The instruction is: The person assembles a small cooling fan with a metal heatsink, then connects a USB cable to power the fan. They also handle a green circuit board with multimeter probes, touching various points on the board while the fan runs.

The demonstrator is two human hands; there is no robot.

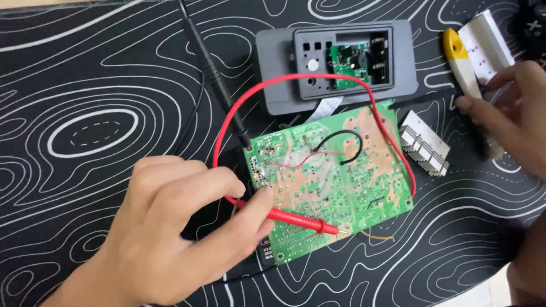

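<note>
While the left hand (170,233) pins a red probe (301,223), the green board (330,182) lies beneath.

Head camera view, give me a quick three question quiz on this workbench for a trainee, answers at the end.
1. True or false: the left hand presses the red probe to the green circuit board.
2. Which thing is the right hand touching? A) the grey housing B) the yellow and white tool C) the black probe
3. Fill in: the finned heatsink lies beside the board's ____ edge in the picture.

Key: 1 true. 2 B. 3 right.
</note>
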